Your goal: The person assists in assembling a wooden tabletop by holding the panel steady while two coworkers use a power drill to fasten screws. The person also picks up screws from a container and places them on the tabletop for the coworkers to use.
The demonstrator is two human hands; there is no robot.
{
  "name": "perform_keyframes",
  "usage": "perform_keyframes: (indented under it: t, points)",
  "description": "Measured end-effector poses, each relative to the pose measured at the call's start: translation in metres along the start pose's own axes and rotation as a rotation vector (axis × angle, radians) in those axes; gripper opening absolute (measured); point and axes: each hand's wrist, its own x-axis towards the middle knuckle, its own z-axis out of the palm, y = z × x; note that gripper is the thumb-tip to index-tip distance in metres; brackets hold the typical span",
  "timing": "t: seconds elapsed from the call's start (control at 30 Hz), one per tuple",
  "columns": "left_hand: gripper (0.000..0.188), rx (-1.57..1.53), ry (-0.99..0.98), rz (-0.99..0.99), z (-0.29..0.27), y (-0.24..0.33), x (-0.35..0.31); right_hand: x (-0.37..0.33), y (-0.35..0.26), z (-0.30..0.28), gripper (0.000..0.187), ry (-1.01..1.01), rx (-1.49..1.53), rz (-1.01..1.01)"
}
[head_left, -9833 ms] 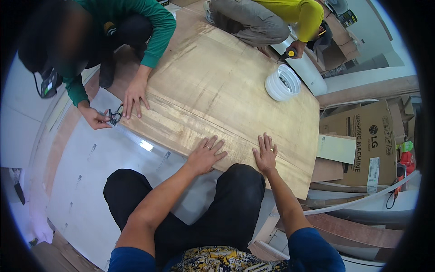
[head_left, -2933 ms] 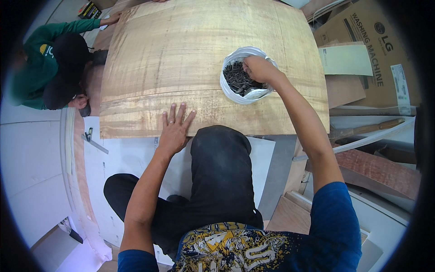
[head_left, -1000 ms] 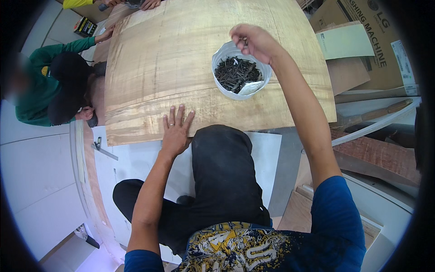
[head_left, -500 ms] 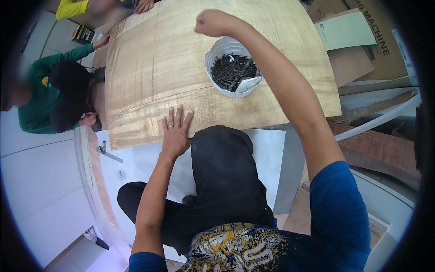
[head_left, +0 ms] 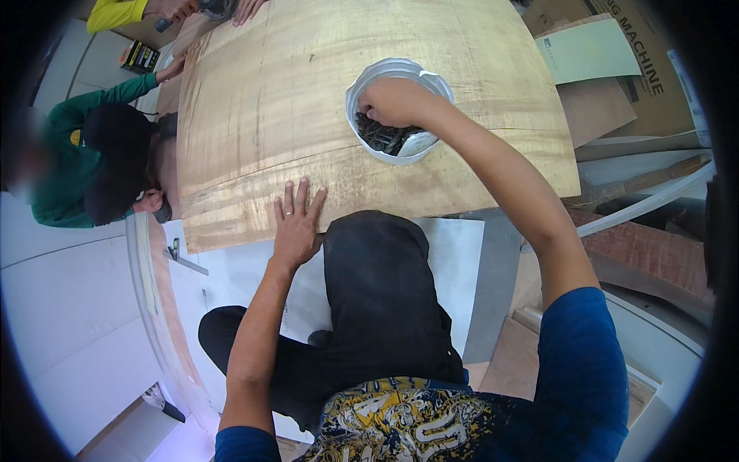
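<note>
My left hand (head_left: 296, 231) lies flat near the front edge of a pale wooden board (head_left: 254, 131), its fingers spread, a ring on one. My right hand (head_left: 396, 102) is inside a whitish round tub (head_left: 352, 127) standing on the board, just above its load of thin dark pieces like nails or screws (head_left: 377, 137). Its fingers are curled together; whether they hold a piece is hidden. A white flap or scrap (head_left: 418, 143) sits at the tub's near right side. One small dark piece (head_left: 312, 58) lies on the board, left of the tub.
At the left, a person in a green sleeve (head_left: 115, 92) rests a hand on the board's edge. Another person in a yellow sleeve (head_left: 115, 14) holds a dark tool at the far left. A metal square (head_left: 187, 263) lies below the board. Cardboard and wood scraps (head_left: 596, 108) stand right.
My right hand has come down and toward me from above the board into the tub. A small dark piece now shows on the board near where it was. The left hand stays put.
</note>
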Motion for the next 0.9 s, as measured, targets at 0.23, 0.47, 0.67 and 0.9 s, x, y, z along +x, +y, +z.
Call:
perform_keyframes:
  t: [0.23, 0.47, 0.67, 0.9]
  points:
    - [0.102, -0.003, 0.030, 0.007, 0.004, -0.003, -0.001, 0.009, 0.003, 0.017, 0.016, -0.031, -0.106, -0.067]
    - [0.102, -0.016, 0.021, 0.015, 0.001, 0.000, 0.001, 0.027, 0.011, 0.022, 0.022, -0.164, 0.002, 0.030]
    - [0.101, -0.019, 0.032, 0.008, 0.003, -0.003, -0.002, 0.027, 0.005, 0.027, 0.023, -0.186, -0.023, 0.058]
    - [0.103, -0.009, 0.034, 0.012, 0.007, -0.002, 0.001, 0.005, 0.029, 0.008, 0.022, -0.038, 0.260, -0.109]
